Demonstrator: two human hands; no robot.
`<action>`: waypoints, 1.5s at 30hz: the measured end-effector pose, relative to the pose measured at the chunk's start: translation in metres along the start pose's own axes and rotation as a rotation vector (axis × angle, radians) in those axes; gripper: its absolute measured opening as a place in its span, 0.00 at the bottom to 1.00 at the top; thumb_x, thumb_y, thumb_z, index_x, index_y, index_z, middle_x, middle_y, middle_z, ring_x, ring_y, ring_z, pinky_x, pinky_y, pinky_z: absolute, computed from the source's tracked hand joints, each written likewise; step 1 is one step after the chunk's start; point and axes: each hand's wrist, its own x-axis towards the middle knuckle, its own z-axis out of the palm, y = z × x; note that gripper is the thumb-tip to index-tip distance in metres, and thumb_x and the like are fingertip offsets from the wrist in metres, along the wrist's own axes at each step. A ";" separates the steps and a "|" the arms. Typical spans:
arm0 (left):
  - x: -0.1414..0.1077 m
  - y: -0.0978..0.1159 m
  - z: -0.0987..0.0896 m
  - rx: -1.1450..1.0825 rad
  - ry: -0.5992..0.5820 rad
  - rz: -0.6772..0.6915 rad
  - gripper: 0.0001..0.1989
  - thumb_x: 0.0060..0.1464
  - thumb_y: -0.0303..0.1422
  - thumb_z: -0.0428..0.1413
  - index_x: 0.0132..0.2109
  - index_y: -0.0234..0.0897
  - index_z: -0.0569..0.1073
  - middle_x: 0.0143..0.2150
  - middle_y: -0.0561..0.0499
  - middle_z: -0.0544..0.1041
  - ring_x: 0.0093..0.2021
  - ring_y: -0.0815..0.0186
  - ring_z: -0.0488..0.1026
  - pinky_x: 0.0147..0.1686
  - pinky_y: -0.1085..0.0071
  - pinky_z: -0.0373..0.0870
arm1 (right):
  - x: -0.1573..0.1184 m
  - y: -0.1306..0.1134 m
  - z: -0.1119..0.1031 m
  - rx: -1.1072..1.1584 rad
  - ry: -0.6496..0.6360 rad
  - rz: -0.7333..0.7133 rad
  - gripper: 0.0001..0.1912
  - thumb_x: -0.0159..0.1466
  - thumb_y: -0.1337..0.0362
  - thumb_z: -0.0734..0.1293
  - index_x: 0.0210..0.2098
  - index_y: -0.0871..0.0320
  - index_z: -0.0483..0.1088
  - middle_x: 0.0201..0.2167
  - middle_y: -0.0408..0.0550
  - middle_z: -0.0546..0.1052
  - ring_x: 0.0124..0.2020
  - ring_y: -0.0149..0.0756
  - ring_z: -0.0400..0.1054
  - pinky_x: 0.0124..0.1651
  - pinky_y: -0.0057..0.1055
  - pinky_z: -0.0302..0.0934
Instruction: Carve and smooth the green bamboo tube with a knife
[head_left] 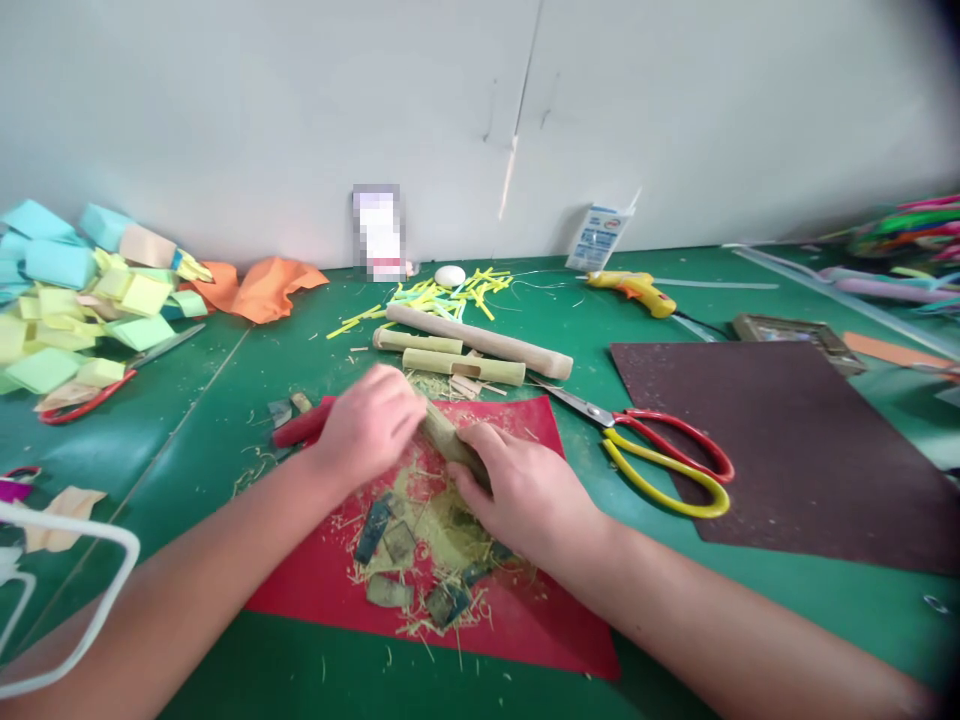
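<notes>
My left hand is closed at the far end of a short bamboo tube; its fingertips are hidden. The near part of the tube is in the grip of my right hand, thumb on top. The tube slants above a red sheet strewn with bamboo shavings and dust. Several dark green bamboo chips lie on that sheet. Just beyond my hands are a bamboo piece with a cut slot, another short bamboo piece and a longer wooden rod. A red handle shows beside my left wrist.
Scissors with red and yellow handles lie at right, partly on a dark brown sheet. Farther back are a yellow glue gun, a carton and yellow strips. Folded paper pieces pile up at left, near a white frame.
</notes>
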 end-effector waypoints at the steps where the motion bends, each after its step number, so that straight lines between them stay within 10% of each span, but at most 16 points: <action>1: 0.000 0.001 0.000 -0.033 -0.037 0.040 0.10 0.60 0.29 0.50 0.32 0.35 0.74 0.33 0.47 0.73 0.39 0.63 0.66 0.42 0.64 0.66 | 0.000 0.000 0.000 0.002 -0.002 -0.001 0.07 0.63 0.61 0.59 0.37 0.58 0.64 0.30 0.45 0.74 0.28 0.35 0.69 0.26 0.30 0.46; 45: -0.001 -0.001 0.004 0.001 0.035 -0.035 0.12 0.60 0.29 0.49 0.30 0.34 0.72 0.34 0.46 0.72 0.40 0.62 0.67 0.42 0.64 0.67 | 0.001 0.002 0.001 0.017 0.025 0.002 0.10 0.64 0.60 0.58 0.39 0.59 0.67 0.33 0.47 0.76 0.31 0.36 0.70 0.29 0.29 0.52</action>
